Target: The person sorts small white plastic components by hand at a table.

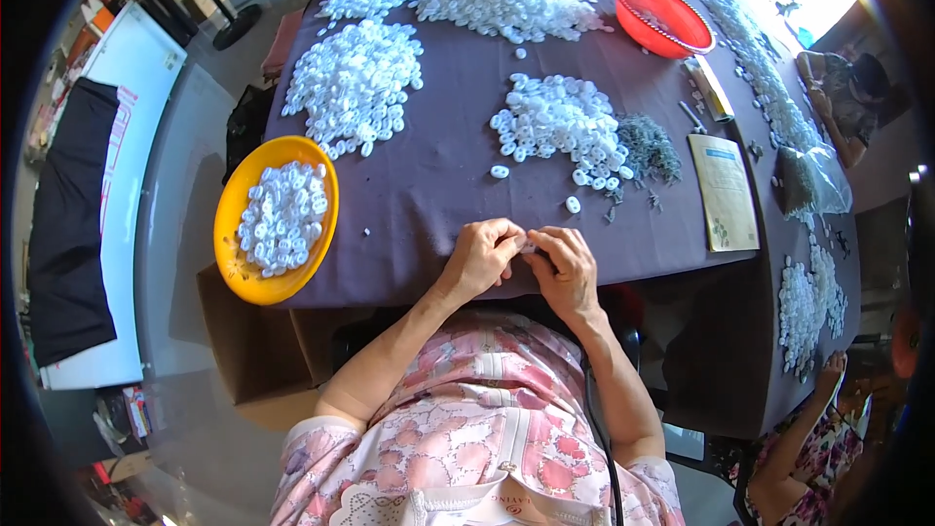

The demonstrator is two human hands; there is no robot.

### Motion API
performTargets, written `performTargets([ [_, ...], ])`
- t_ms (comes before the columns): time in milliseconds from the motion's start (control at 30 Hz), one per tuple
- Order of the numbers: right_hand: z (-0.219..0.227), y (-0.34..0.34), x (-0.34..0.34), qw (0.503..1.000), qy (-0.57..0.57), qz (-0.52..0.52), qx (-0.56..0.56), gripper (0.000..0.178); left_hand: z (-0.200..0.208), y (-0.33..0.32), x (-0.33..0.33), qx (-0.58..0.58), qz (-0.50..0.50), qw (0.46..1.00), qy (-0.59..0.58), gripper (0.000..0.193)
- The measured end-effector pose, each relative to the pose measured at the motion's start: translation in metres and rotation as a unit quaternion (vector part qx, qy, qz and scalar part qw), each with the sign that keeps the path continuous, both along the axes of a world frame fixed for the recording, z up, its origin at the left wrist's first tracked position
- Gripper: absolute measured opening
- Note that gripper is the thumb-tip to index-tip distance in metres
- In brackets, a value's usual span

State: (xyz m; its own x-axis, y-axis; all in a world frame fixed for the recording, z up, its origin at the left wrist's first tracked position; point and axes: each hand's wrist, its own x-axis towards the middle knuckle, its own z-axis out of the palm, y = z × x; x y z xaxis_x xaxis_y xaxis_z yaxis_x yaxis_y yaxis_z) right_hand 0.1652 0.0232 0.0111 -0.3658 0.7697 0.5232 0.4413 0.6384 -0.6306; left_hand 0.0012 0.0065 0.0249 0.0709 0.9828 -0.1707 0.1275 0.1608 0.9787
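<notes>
A pink-and-white top point(409, 448) patterned with large rounded blossoms, its short, paler sleeves point(312, 443) loose; pale bands point(513, 429) run down the front, scalloped eyelet trim point(368, 507) edges the neckline, and a thin black cord point(606, 438) hangs alongside.

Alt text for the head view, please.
A person's left grip and right grip pinch a small pale piece over a dark tablecloth. Beyond lie white oval pieces and a grey-green pile; a yellow bowl of white pieces sits left.
</notes>
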Motion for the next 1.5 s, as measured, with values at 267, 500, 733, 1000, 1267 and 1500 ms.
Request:
performTargets([
  [267, 0.013, 0.008, 0.021, 0.998, 0.03, -0.015, -0.05, 0.011, 0.012, -0.013, -0.023, 0.013, 0.11, 0.994, -0.01, 0.013],
  [500, 0.008, 0.039, 0.067, 0.977, -0.042, -0.208, -0.018, 0.004, 0.033, -0.019, -0.135, 0.131, 0.332, 0.904, 0.236, 0.011],
  [733, 0.001, 0.042, 0.059, 0.965, -0.139, -0.224, 0.008, 0.004, 0.028, -0.031, -0.194, 0.082, 0.361, 0.759, 0.535, 0.017],
  [1000, 0.002, 0.042, 0.055, 0.956, -0.184, -0.228, 0.002, 0.007, 0.034, -0.015, -0.176, 0.067, 0.348, 0.772, 0.528, 0.012],
  [1267, -0.002, 0.041, 0.057, 0.971, -0.049, -0.232, 0.03, 0.004, 0.034, -0.008, -0.128, 0.255, 0.299, 0.811, 0.434, 0.007],
  [1500, -0.003, 0.037, 0.053, 0.978, -0.006, -0.204, 0.046, 0.009, 0.005, 0.028, 0.01, 0.319, 0.062, 0.893, 0.311, 0.003],
])
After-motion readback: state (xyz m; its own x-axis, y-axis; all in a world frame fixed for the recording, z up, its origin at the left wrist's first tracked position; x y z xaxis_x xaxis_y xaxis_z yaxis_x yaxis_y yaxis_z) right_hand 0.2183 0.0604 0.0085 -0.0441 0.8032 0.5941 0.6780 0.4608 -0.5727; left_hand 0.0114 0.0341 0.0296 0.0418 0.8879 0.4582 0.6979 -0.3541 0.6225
